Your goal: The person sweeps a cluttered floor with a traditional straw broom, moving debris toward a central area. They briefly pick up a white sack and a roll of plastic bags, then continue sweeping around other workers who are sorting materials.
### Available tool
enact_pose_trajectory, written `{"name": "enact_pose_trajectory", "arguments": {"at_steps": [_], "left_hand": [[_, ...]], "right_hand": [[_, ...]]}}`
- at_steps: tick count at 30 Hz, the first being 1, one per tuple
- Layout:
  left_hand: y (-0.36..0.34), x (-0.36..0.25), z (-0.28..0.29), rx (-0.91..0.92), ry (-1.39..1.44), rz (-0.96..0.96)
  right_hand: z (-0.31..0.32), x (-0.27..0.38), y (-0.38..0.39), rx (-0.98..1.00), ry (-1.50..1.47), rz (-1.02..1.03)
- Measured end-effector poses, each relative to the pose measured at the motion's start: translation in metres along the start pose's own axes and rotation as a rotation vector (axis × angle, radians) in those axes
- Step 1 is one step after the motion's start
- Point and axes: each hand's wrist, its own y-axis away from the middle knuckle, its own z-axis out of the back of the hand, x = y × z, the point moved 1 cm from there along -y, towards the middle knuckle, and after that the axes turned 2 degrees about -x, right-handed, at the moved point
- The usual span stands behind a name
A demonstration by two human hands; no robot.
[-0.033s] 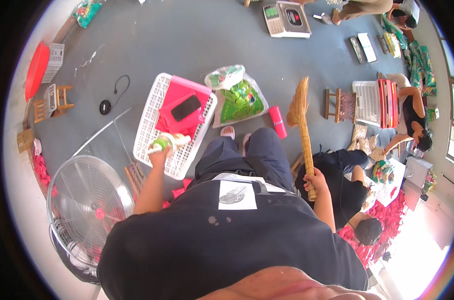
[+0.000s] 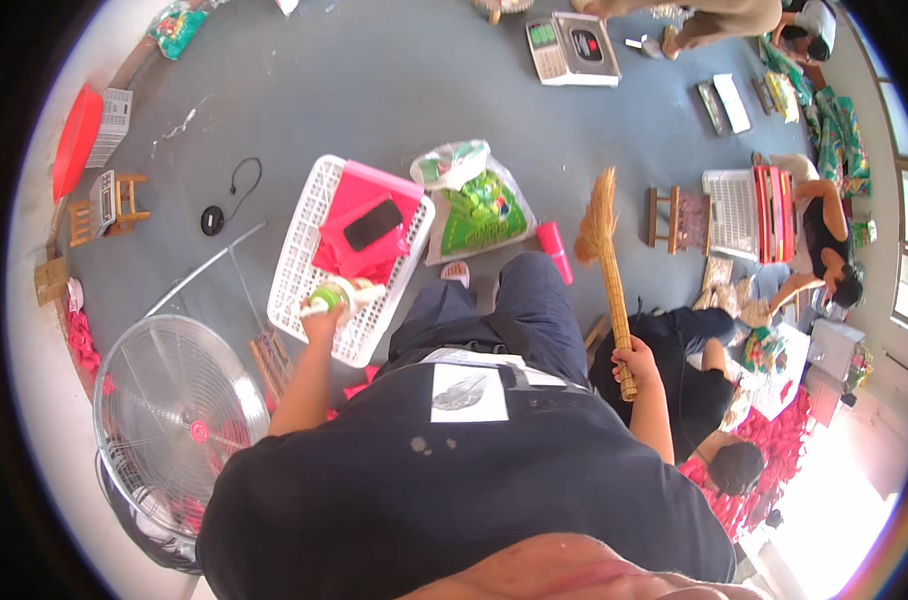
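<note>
My right hand [image 2: 634,362] is closed round the lower end of the handle of a straw broom [image 2: 614,290], whose bristles point away from me. At the near end of a white plastic basket [image 2: 283,270], my left hand [image 2: 321,322] has its fingers round a small green-and-white thing [image 2: 330,297], blurred and of a kind I cannot make out. Pink plastic bags [image 2: 359,180] lie in the basket with a black phone [image 2: 373,225] on top. Beside the basket stands a clear plastic bag [image 2: 479,205] with green contents.
A pink cylinder [image 2: 554,252] stands near my feet. To my left is a large floor fan [image 2: 179,420]; a scale [image 2: 572,50] sits far ahead. On my right a seated person in black [image 2: 664,375] works by a pink heap [image 2: 764,450]. Another sits beyond, near stacked baskets [image 2: 734,212].
The broom head has shifted slightly left and down in view. My left hand and the green-and-white thing have moved only a little. The view has tilted slightly.
</note>
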Motion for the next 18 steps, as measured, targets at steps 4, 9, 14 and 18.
{"name": "enact_pose_trajectory", "arguments": {"at_steps": [4, 9, 14, 18], "left_hand": [[0.022, -0.001, 0.002, 0.011, 0.114, -0.010], [0.035, -0.015, -0.016, -0.166, 0.088, -0.040], [0.031, -0.025, -0.057, -0.363, -0.133, 0.024], [0.056, -0.043, -0.095, -0.588, 0.215, 0.346]], "right_hand": [[0.016, 0.029, -0.047, -0.165, 0.227, 0.064], [0.033, 0.104, -0.146, -0.209, 0.303, 0.046], [0.017, 0.206, -0.284, -0.136, 0.653, -0.096], [-0.057, 0.334, -0.313, 0.082, 0.802, -0.125]]}}
